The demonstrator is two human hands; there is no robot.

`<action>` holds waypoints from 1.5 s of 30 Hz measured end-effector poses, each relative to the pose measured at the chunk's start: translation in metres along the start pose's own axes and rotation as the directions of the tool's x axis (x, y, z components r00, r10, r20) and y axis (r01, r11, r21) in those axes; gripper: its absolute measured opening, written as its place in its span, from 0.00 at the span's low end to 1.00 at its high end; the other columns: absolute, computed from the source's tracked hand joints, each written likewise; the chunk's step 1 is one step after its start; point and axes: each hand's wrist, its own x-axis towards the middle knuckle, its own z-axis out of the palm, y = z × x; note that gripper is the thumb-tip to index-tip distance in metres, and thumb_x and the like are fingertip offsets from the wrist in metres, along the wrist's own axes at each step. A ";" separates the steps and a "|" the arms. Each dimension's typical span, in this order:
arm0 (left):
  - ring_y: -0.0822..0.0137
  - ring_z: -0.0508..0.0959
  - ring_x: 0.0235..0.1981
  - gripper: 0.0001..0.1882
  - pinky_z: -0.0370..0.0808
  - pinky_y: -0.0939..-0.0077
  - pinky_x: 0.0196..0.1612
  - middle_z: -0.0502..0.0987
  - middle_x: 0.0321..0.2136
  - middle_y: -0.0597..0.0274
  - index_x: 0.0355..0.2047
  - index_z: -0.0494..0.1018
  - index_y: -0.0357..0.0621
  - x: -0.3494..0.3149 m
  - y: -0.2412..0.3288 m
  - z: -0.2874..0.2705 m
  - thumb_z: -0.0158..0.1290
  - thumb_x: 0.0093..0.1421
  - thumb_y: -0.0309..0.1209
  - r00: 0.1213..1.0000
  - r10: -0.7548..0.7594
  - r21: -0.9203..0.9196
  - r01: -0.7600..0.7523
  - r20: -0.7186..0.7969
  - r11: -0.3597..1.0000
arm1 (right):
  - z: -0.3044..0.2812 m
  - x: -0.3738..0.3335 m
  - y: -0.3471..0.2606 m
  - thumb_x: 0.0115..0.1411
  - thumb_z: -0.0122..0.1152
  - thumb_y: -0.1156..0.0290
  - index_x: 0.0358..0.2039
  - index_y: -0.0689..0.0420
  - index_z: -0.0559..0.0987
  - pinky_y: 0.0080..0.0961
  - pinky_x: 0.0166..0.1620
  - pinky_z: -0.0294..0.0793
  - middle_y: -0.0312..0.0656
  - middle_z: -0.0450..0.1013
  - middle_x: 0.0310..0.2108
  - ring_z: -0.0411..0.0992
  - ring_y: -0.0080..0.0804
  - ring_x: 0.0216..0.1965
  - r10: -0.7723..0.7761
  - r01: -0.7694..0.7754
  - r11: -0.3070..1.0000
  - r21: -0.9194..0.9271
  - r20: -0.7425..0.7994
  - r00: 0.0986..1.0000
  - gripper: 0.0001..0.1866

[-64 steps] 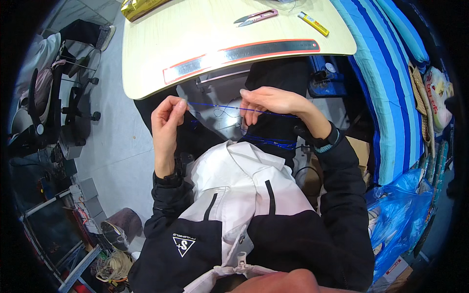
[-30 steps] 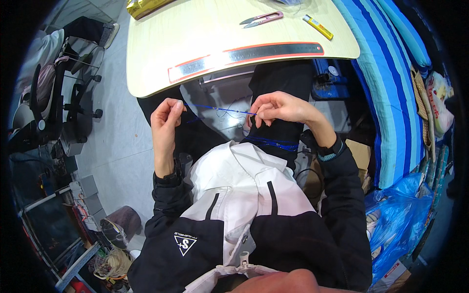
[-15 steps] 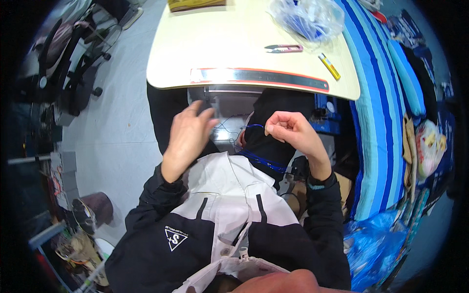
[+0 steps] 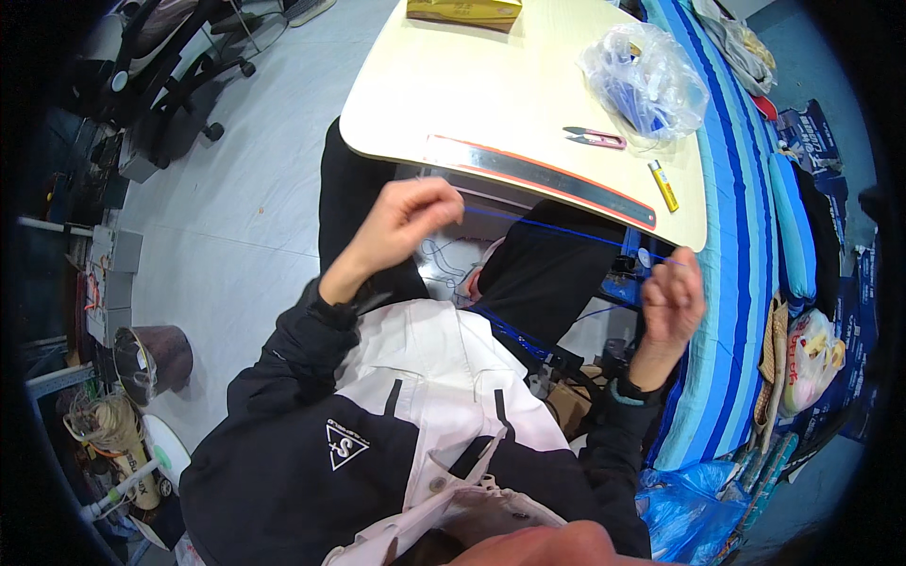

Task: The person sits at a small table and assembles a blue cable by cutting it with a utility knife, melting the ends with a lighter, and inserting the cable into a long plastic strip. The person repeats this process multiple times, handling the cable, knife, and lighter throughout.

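Observation:
A thin blue cord runs nearly taut between my two hands, just off the table's near edge and above my legs. My left hand is closed in a pinch on its left end. At the other end, my right hand has its fingers curled on the cord, by the table's near right corner. More blue strands lie across my right thigh. On the table, nearest my hands, rests a steel ruler with a red-edged border. Beyond it are pink-handled thread snips and a yellow lighter.
The cream table carries a clear plastic bag with blue contents and a yellow box. A blue-striped cloth surface borders it on the right. At left are an office chair and a bin.
My hands have spread apart, the right one moving right and nearer, drawing the blue cord out between them. My left hand has closed. The whole view has shifted and turned a little.

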 end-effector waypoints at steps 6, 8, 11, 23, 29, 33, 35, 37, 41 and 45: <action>0.78 0.70 0.26 0.07 0.66 0.85 0.30 0.74 0.24 0.66 0.30 0.74 0.35 0.002 0.006 -0.047 0.50 0.61 0.26 0.999 0.036 0.096 -0.037 0.011 0.995 | -0.038 -0.020 -0.050 0.62 0.50 0.78 0.31 0.57 0.63 0.14 0.19 0.48 0.28 0.54 0.14 0.49 0.15 0.18 -0.161 0.145 0.929 0.341 0.021 0.987 0.06; 0.78 0.69 0.25 0.06 0.65 0.84 0.28 0.73 0.25 0.66 0.29 0.74 0.36 0.001 0.008 -0.048 0.50 0.61 0.26 0.996 0.086 0.044 -0.087 0.026 0.995 | -0.047 -0.023 -0.054 0.62 0.50 0.78 0.31 0.58 0.63 0.15 0.19 0.49 0.29 0.54 0.14 0.49 0.15 0.18 -0.152 0.121 0.927 0.355 0.060 0.987 0.06; 0.76 0.69 0.25 0.06 0.64 0.83 0.28 0.71 0.25 0.66 0.28 0.73 0.36 -0.001 0.012 -0.054 0.50 0.61 0.26 0.994 0.101 0.249 -0.105 0.030 0.963 | -0.059 -0.037 -0.058 0.64 0.49 0.75 0.31 0.58 0.63 0.15 0.20 0.51 0.29 0.55 0.15 0.50 0.15 0.17 -0.124 0.124 0.992 0.000 -0.041 0.991 0.06; 0.79 0.63 0.26 0.06 0.59 0.86 0.30 0.70 0.28 0.67 0.32 0.72 0.38 -0.017 0.012 -0.115 0.47 0.64 0.26 0.835 0.347 0.377 -0.185 -0.427 0.908 | -0.112 -0.062 -0.073 0.56 0.59 0.69 0.26 0.61 0.72 0.17 0.25 0.54 0.35 0.64 0.20 0.57 0.19 0.20 0.151 -0.138 0.679 -0.721 -0.047 0.987 0.09; 0.80 0.61 0.24 0.05 0.57 0.86 0.27 0.70 0.28 0.67 0.32 0.72 0.39 -0.017 0.013 -0.121 0.49 0.64 0.26 0.707 0.361 0.223 -0.283 -0.609 0.933 | -0.099 -0.061 -0.069 0.55 0.59 0.70 0.26 0.61 0.74 0.18 0.27 0.58 0.35 0.67 0.21 0.62 0.20 0.24 0.156 -0.038 0.585 -0.810 0.067 0.985 0.07; 0.80 0.61 0.24 0.04 0.58 0.87 0.27 0.72 0.30 0.65 0.33 0.72 0.38 -0.019 0.011 -0.135 0.50 0.64 0.25 0.622 0.370 0.192 -0.336 -0.690 0.922 | -0.093 -0.061 -0.072 0.56 0.58 0.71 0.27 0.62 0.74 0.17 0.26 0.57 0.34 0.68 0.22 0.60 0.17 0.24 0.207 -0.133 0.561 -0.817 -0.017 0.978 0.07; 0.80 0.62 0.23 0.04 0.60 0.88 0.28 0.72 0.30 0.65 0.33 0.73 0.36 -0.021 0.009 -0.145 0.50 0.64 0.24 0.561 0.351 0.154 -0.367 -0.750 0.917 | -0.099 -0.064 -0.076 0.57 0.58 0.72 0.27 0.62 0.75 0.15 0.25 0.55 0.33 0.68 0.22 0.59 0.14 0.22 0.301 -0.312 0.555 -0.771 -0.164 0.939 0.06; 0.81 0.65 0.23 0.04 0.64 0.88 0.28 0.73 0.29 0.66 0.34 0.74 0.36 -0.024 0.008 -0.161 0.51 0.64 0.25 0.524 0.331 0.136 -0.375 -0.785 0.917 | -0.113 -0.066 -0.080 0.58 0.57 0.72 0.28 0.62 0.74 0.12 0.23 0.52 0.33 0.68 0.23 0.56 0.11 0.20 0.338 -0.378 0.563 -0.735 -0.213 0.917 0.07; 0.80 0.69 0.24 0.05 0.69 0.88 0.27 0.74 0.27 0.65 0.35 0.75 0.36 -0.035 0.004 -0.186 0.51 0.64 0.25 0.446 0.304 0.145 -0.357 -0.842 0.923 | -0.151 -0.082 -0.090 0.59 0.59 0.69 0.28 0.62 0.75 0.12 0.22 0.53 0.33 0.69 0.22 0.56 0.11 0.18 0.253 -0.328 0.630 -0.704 -0.213 0.944 0.08; 0.79 0.70 0.25 0.05 0.70 0.88 0.27 0.75 0.28 0.65 0.36 0.75 0.37 -0.044 0.009 -0.194 0.51 0.64 0.25 0.424 0.267 0.120 -0.343 -0.865 0.932 | -0.169 -0.089 -0.090 0.59 0.59 0.69 0.28 0.61 0.75 0.13 0.23 0.57 0.34 0.71 0.22 0.59 0.14 0.19 0.254 -0.310 0.682 -0.663 -0.183 0.950 0.09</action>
